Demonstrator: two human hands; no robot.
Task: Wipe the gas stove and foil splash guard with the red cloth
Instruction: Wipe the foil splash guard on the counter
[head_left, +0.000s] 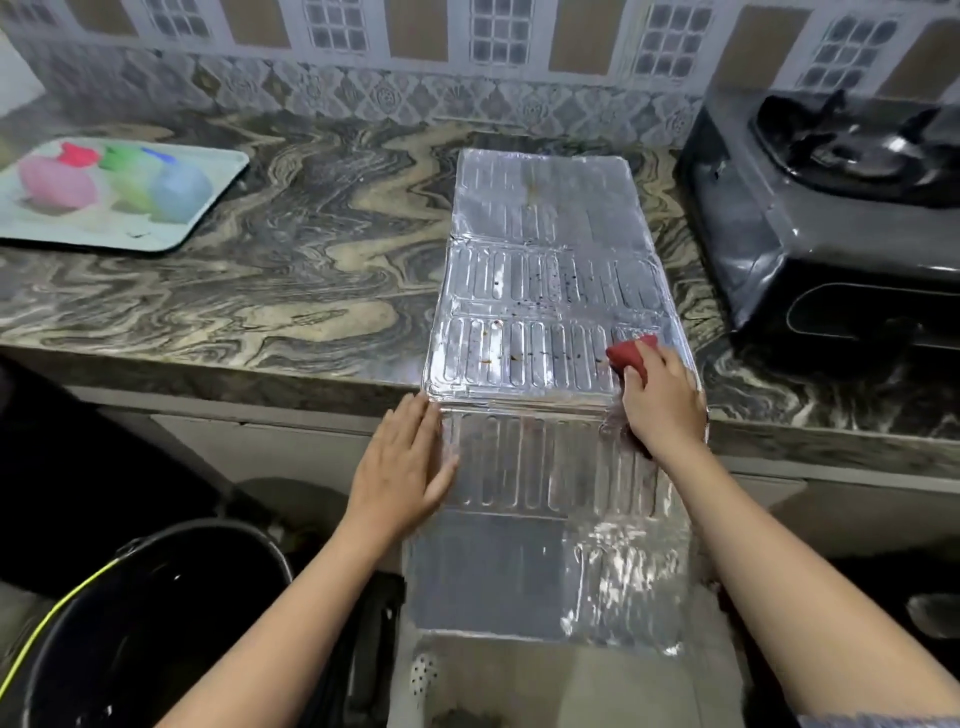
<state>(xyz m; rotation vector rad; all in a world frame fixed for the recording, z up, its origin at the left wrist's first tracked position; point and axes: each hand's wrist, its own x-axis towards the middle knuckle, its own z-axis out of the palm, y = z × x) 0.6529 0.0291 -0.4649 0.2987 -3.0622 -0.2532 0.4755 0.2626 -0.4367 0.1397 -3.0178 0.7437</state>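
Note:
The foil splash guard (545, 291) lies unfolded flat on the marble counter, and its near panels hang over the front edge toward me. Dark and brown specks dot its middle panels. My right hand (662, 402) presses the red cloth (628, 356) onto the guard's right side near the counter edge. My left hand (402, 465) rests flat with fingers spread on the guard's left edge, just below the counter edge. The black gas stove (831, 208) stands at the right of the counter, one burner in view.
A pale tray (208, 208) with several coloured plastic cups sits at the counter's far left. A black bucket (156, 623) with water stands on the floor at lower left. A patterned tiled wall (415, 78) backs the counter (311, 260).

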